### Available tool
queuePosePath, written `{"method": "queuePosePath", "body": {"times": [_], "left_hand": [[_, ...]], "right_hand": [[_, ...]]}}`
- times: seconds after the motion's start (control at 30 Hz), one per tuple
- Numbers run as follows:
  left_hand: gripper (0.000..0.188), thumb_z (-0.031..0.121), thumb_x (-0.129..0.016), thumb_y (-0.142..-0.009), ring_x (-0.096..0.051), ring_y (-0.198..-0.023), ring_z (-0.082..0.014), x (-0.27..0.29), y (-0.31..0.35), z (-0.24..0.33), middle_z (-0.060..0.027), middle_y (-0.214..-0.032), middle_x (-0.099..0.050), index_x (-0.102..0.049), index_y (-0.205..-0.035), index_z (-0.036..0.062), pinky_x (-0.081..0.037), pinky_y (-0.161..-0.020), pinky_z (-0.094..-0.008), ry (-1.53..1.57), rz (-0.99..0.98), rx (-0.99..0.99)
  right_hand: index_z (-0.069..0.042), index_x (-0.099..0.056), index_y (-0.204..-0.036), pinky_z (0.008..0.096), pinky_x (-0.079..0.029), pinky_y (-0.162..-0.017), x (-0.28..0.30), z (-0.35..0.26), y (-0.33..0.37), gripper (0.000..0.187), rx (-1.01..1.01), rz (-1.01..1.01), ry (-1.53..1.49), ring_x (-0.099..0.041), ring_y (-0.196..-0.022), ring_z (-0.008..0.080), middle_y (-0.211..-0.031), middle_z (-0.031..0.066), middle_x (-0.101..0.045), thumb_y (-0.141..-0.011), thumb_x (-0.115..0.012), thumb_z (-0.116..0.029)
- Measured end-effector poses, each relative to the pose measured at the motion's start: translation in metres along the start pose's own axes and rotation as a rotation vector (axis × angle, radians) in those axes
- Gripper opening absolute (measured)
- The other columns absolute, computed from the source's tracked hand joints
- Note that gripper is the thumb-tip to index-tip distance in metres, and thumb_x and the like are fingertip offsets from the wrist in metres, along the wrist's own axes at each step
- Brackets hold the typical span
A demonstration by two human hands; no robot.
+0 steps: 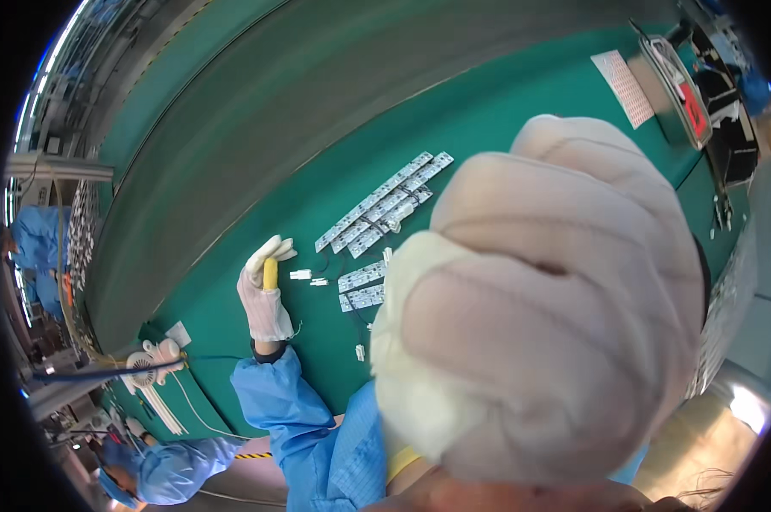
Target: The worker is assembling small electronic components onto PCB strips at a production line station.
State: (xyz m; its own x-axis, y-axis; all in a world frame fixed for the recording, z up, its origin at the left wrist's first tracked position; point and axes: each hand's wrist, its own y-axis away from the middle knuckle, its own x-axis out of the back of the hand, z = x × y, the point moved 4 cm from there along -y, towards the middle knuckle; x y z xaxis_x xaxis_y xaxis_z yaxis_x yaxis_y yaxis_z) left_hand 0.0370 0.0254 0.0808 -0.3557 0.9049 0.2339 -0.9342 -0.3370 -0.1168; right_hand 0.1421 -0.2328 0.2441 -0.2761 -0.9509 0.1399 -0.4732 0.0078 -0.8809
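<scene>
My right hand (539,307), in a white glove, looms very close and covers much of the middle and right of the view. Its fingers are curled in; whatever they may hold is hidden. Over the green table mat (317,328), my left hand (264,286) wears a white glove with yellow on one finger. Its fingers are loosely bent and apart, with nothing seen between them. Beside it lie white wire connectors (300,275). Several slim light boards (377,205) with dark wires rest side by side further off. Shorter boards (362,286) are partly hidden behind my right hand.
A grey channel (334,102) runs along the table's far side. At the far right stand a metal tray (671,90) and a sheet of red-marked labels (623,87). A white device with a fan (151,365) sits at left, near a co-worker in blue (176,469).
</scene>
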Motion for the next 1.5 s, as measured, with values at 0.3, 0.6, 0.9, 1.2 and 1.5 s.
{"method": "queuePosePath", "body": {"times": [0.3, 0.6, 0.9, 1.2, 1.5], "left_hand": [[0.035, 0.025, -0.051, -0.095, -0.063, -0.097, -0.0219, 0.002, 0.009, -0.001, -0.0152, -0.109, -0.066, -0.057, -0.120, 0.0007, -0.047, -0.089, -0.0324, -0.075, 0.072, 0.104], [0.029, 0.018, -0.051, -0.096, -0.064, -0.096, -0.0213, 0.007, 0.009, -0.008, -0.0149, -0.107, -0.067, -0.058, -0.119, 0.0011, -0.047, -0.090, -0.0325, -0.023, 0.101, 0.129], [0.028, 0.016, -0.050, -0.096, -0.064, -0.097, -0.0219, 0.006, 0.007, -0.011, -0.0155, -0.107, -0.067, -0.058, -0.119, 0.0004, -0.047, -0.091, -0.0332, -0.021, 0.081, 0.102], [0.028, 0.015, -0.050, -0.096, -0.065, -0.097, -0.0222, 0.005, 0.007, -0.007, -0.0157, -0.107, -0.067, -0.058, -0.119, 0.0000, -0.047, -0.091, -0.0333, -0.065, 0.073, 0.062], [0.028, 0.014, -0.050, -0.096, -0.064, -0.097, -0.0223, 0.005, 0.006, -0.007, -0.0156, -0.108, -0.067, -0.058, -0.119, 0.0001, -0.047, -0.092, -0.0335, -0.029, 0.073, 0.067]], "right_hand": [[-0.006, -0.065, -0.076, 0.0377, -0.047, -0.061, -0.002, -0.009, 0.023, 0.025, -0.117, -0.093, 0.014, -0.059, -0.064, 0.0248, -0.074, 0.0084, -0.061, -0.052, -0.071, -0.014], [-0.006, -0.065, -0.077, 0.0365, -0.047, -0.060, -0.009, -0.018, 0.027, 0.025, -0.142, -0.203, 0.050, -0.059, -0.063, 0.0244, -0.075, 0.0085, -0.061, -0.054, -0.070, -0.014], [-0.006, -0.065, -0.078, 0.0353, -0.047, -0.060, -0.004, -0.021, 0.021, 0.025, -0.144, -0.317, 0.137, -0.059, -0.063, 0.0240, -0.077, 0.0086, -0.062, -0.055, -0.070, -0.013], [-0.006, -0.065, -0.079, 0.0340, -0.046, -0.059, 0.002, -0.024, 0.015, 0.024, -0.154, -0.433, 0.224, -0.058, -0.063, 0.0236, -0.078, 0.0087, -0.062, -0.056, -0.069, -0.012], [-0.005, -0.065, -0.080, 0.0328, -0.046, -0.058, 0.005, -0.028, 0.008, 0.024, -0.161, -0.568, 0.285, -0.058, -0.063, 0.0232, -0.080, 0.0088, -0.062, -0.057, -0.068, -0.012]]}}
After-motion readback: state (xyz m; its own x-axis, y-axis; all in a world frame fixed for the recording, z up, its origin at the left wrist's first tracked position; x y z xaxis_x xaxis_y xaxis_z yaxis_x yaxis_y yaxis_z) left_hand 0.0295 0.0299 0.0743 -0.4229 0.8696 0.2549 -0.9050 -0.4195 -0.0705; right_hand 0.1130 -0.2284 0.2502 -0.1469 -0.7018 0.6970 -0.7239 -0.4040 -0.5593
